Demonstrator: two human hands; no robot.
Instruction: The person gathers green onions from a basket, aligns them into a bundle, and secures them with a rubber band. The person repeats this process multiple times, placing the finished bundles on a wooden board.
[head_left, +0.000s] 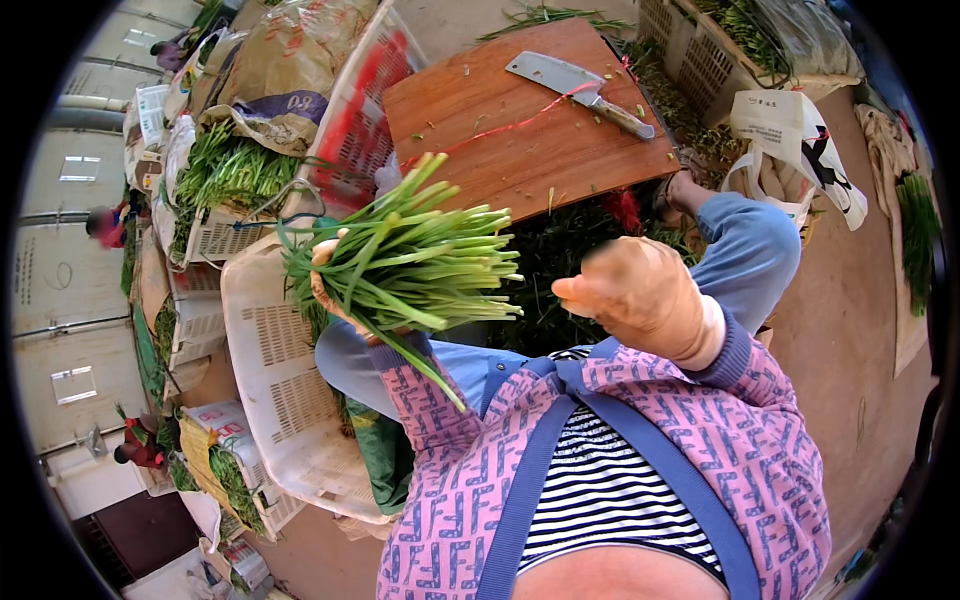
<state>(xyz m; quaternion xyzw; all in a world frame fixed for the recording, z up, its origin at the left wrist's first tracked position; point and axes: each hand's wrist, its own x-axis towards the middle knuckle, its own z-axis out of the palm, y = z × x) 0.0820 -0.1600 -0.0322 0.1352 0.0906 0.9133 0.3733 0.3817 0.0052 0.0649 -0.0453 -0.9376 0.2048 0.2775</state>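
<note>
My left hand (335, 289), mostly hidden by stems, grips a thick bunch of green leafy vegetable stalks (435, 259), their cut pale ends pointing right. To the right of the bunch my gloved right hand (637, 296) is raised above my knee, its fingers bent and partly blurred; whether it pinches anything cannot be told. A cleaver (581, 90) lies on the reddish wooden board (487, 127) beyond both hands, with a thin red string (517, 120) across the board and its handle end. Small green scraps dot the board.
A white plastic crate (262, 405) stands at my left, beside a red-lined crate (367, 112). Further left are crates and sacks of greens (232, 172). Dark leaves (555, 255) lie under the board's near edge. A white bag (780, 135) and another crate (697, 67) stand right. Several people are far left.
</note>
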